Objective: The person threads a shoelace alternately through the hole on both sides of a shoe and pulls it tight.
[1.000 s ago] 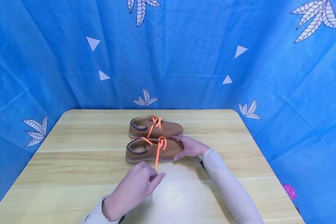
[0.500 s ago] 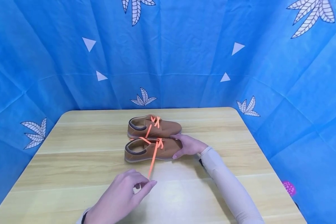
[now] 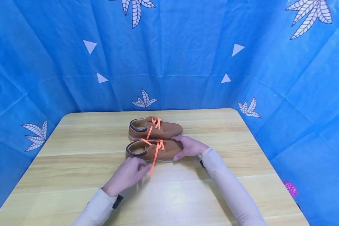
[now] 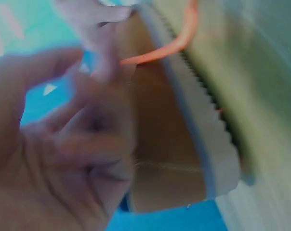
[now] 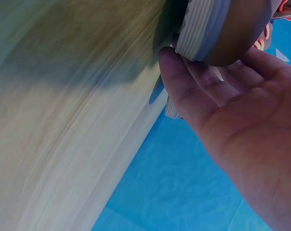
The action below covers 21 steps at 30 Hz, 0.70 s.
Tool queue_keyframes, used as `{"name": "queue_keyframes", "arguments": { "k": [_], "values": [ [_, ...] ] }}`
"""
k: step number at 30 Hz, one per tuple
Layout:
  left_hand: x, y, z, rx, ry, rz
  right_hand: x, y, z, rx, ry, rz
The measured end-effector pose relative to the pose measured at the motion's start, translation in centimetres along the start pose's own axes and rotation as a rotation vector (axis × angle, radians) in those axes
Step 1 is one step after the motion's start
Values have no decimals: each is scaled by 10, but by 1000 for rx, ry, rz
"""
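A pair of brown lace-up shoes lies side by side, toes to the right, in the head view. My right hand [image 3: 191,146] grips the toe of the near shoe [image 3: 169,152], thumb on the near side and fingers round the far side. One loose end of its orange shoelace [image 3: 154,161] hangs down the near side to the table. Left of that lace, my left hand [image 3: 127,175] hovers by the heel, fingers loosely bent with nothing seen between them. The left wrist view shows this hand [image 4: 63,159] blurred beside the shoe's side [image 4: 167,134].
Behind the near shoe stands the far shoe [image 3: 172,129], its orange lace threaded and partly draped between the two. Both shoes rest on a light wooden table [image 3: 73,169]. A blue patterned curtain [image 3: 186,56] hangs round the table's back and sides.
My left hand pulled the lace toward me, shrinking the loops on the near shoe, then let it go and moved back toward the heel. The right hand stays on the toe.
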<state>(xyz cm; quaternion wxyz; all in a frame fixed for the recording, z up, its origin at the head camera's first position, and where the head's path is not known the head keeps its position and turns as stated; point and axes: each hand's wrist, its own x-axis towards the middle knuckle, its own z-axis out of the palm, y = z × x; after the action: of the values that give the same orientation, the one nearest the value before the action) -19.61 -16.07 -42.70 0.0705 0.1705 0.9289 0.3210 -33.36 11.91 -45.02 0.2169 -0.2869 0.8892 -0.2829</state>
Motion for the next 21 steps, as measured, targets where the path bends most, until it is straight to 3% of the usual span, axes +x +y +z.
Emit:
{"name": "queue_keyframes", "arguments": {
  "k": [1, 3, 8, 11, 16, 21],
  "values": [
    [6, -1, 4, 6, 44, -12, 0, 0, 0, 0, 3, 1],
    [17, -3, 12, -8, 72, -33, 0, 1, 1, 3, 8, 0],
    [31, -10, 29, -132, -18, -107, 0, 0, 3, -3, 1, -8],
    [34, -15, 35, -174, -45, -112, 0, 0, 3, -9, 3, -3],
    [29, -18, 30, -219, -72, -67, 0, 1, 3, -16, 7, 0],
    [17, -15, 16, -348, -163, -13, 0, 0, 2, -20, 14, -7]
  ]
}}
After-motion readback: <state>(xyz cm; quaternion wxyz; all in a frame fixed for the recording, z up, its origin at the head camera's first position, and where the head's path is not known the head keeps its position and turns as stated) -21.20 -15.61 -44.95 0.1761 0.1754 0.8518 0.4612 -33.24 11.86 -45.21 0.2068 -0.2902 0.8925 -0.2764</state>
